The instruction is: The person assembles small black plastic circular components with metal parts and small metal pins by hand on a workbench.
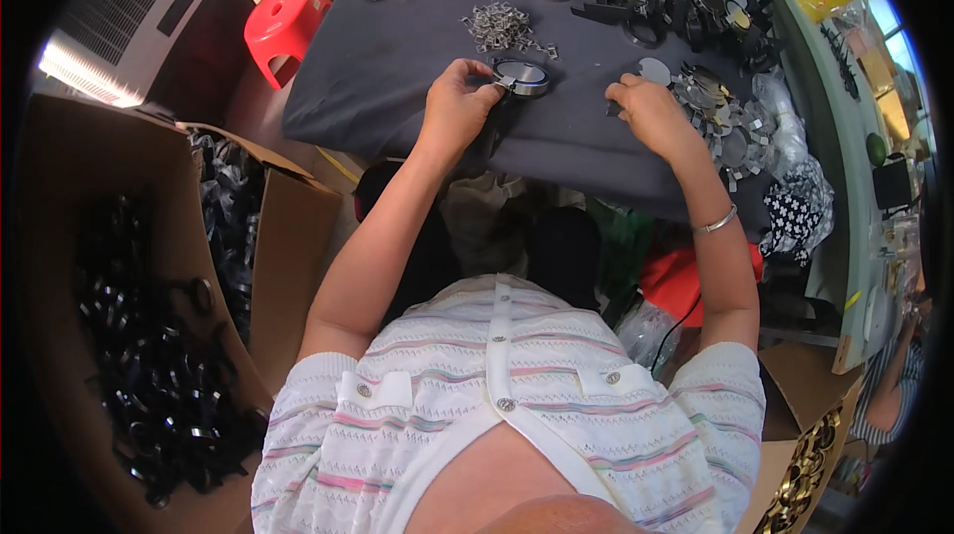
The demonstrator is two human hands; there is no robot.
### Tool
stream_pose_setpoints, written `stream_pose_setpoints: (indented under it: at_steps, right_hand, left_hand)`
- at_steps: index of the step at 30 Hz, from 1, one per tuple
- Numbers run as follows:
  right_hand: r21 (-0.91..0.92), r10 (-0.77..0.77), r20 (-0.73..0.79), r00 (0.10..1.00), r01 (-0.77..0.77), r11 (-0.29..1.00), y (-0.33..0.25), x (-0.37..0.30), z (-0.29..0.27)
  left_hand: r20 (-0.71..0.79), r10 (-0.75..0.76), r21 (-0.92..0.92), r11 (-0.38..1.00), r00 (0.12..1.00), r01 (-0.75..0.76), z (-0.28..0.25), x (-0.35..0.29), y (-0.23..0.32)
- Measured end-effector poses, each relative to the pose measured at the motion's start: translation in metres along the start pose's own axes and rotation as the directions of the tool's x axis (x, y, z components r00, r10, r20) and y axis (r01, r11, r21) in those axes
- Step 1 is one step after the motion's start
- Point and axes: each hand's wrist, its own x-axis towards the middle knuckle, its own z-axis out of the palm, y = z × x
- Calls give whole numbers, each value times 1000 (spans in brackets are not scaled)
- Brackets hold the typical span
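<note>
Left hand (459,105) pinching a black-rimmed disc (524,76).
A slack pinch could drop it; right of it, your right hand (648,109) curls, contents unclear.

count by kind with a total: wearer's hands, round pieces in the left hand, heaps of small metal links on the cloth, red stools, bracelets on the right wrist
Left hand and right hand: 2
Round piece: 1
Heap of small metal links: 1
Red stool: 1
Bracelet: 1
Total: 6
</note>
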Motion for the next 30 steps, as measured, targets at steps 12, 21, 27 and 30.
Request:
stream_pose_setpoints:
  at_steps: [12,21,27,30]
  right_hand:
    - [829,39,-280,959,222,513,-70,59,20]
    - [751,-82,-356,931,337,568,-75,78,21]
    - [755,-272,-95,958,247,607,-72,104,-10]
    - [752,-291,-160,943,307,583,-64,111,-2]
  left_hand:
    - [73,-71,-208,974,995,85,-12,6,13]
    - [-12,414,-36,909,910,-414,-13,1,-24]
    - [-11,610,401,728,792,-555,-14,-11,-10]
    - [-15,606,422,725,796,-544,-12,-6,-9]
